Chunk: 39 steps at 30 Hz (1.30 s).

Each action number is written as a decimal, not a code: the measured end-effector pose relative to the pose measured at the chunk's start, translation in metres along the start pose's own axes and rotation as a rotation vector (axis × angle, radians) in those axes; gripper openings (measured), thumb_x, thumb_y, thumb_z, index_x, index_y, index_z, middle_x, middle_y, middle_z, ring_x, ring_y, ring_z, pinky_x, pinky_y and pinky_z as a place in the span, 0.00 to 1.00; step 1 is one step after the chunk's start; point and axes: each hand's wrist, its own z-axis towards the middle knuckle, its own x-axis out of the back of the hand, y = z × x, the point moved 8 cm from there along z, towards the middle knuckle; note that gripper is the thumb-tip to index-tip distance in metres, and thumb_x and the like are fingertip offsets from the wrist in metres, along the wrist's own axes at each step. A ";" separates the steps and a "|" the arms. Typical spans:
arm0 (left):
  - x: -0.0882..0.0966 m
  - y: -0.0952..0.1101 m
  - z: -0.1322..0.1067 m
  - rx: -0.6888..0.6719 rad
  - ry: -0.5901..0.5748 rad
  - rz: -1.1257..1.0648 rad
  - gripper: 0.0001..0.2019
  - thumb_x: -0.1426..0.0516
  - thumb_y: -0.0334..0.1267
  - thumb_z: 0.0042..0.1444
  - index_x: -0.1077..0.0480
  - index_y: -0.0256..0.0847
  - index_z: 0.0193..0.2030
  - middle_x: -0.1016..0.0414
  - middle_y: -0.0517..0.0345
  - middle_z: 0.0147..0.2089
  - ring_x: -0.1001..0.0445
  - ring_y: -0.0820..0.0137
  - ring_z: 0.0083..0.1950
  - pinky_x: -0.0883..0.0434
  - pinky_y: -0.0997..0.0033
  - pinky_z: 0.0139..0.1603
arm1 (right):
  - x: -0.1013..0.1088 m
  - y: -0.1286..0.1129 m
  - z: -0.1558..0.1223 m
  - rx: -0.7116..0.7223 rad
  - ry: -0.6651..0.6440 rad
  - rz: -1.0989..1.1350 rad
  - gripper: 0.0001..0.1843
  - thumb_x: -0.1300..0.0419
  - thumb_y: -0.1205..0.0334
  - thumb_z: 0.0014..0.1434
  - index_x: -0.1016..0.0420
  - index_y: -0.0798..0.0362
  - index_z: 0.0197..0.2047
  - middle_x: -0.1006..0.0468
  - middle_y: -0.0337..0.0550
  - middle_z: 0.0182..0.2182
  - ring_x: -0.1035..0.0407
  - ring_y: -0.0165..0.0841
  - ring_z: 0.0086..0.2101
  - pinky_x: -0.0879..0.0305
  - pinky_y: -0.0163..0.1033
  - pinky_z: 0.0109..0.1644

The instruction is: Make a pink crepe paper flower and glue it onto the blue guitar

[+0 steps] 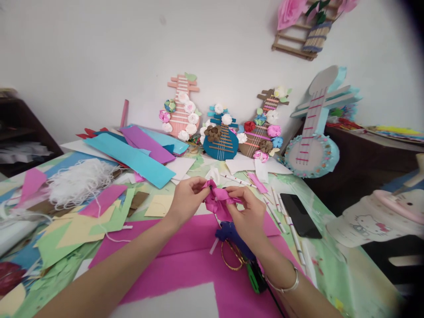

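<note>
Both hands meet over the table's middle around a crumpled magenta paper flower (pixel 217 201). My left hand (pixel 187 198) pinches its left side with thumb and fingers closed. My right hand (pixel 247 214) grips the right side, fingers curled, a silver bangle on its wrist. Under them lies a large magenta paper sheet (pixel 185 260). A blue glue gun (pixel 228 232) rests below my right hand, partly hidden by it, beside gold-handled scissors (pixel 232 260).
A black phone (pixel 300 215) and rolled paper sticks (pixel 280 212) lie to the right. Coloured paper sheets (pixel 132 157) and white string (pixel 79 181) cover the left. Paper guitar crafts (pixel 220 137) lean on the wall. A Hello Kitty cutout (pixel 367 223) sits far right.
</note>
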 end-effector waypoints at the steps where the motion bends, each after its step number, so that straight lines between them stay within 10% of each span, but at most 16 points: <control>1: 0.000 0.002 0.000 -0.029 -0.005 0.027 0.06 0.41 0.35 0.48 0.25 0.36 0.31 0.25 0.60 0.26 0.28 0.72 0.27 0.30 0.74 0.29 | 0.000 -0.003 0.000 0.029 -0.007 -0.029 0.08 0.42 0.75 0.52 0.31 0.51 0.32 0.20 0.42 0.35 0.24 0.34 0.37 0.27 0.42 0.43; 14: -0.015 0.037 -0.016 -0.468 -0.068 0.447 0.11 0.45 0.29 0.54 0.22 0.39 0.39 0.20 0.55 0.37 0.25 0.69 0.38 0.31 0.72 0.42 | 0.002 -0.004 0.004 0.041 -0.001 -0.143 0.06 0.43 0.72 0.53 0.31 0.51 0.31 0.21 0.42 0.34 0.25 0.31 0.34 0.24 0.38 0.38; 22: -0.009 0.025 -0.015 -0.318 0.026 0.413 0.15 0.45 0.32 0.53 0.26 0.38 0.47 0.20 0.55 0.39 0.24 0.70 0.35 0.28 0.70 0.43 | 0.001 -0.010 0.004 0.052 -0.002 -0.197 0.09 0.44 0.73 0.53 0.32 0.50 0.35 0.25 0.39 0.31 0.28 0.31 0.33 0.25 0.36 0.36; 30: -0.024 0.000 -0.009 0.089 -0.188 -0.023 0.25 0.37 0.34 0.41 0.34 0.37 0.49 0.23 0.59 0.33 0.24 0.70 0.33 0.27 0.70 0.36 | 0.001 -0.002 0.005 -0.064 -0.016 -0.117 0.10 0.44 0.72 0.52 0.30 0.50 0.38 0.26 0.39 0.32 0.29 0.31 0.35 0.25 0.35 0.35; 39: -0.009 0.004 -0.002 0.056 -0.051 -0.187 0.14 0.37 0.34 0.42 0.29 0.35 0.38 0.25 0.59 0.33 0.26 0.72 0.34 0.28 0.73 0.35 | -0.008 0.023 0.013 -0.368 -0.191 0.170 0.18 0.40 0.61 0.52 0.32 0.51 0.47 0.24 0.44 0.39 0.28 0.33 0.38 0.27 0.38 0.36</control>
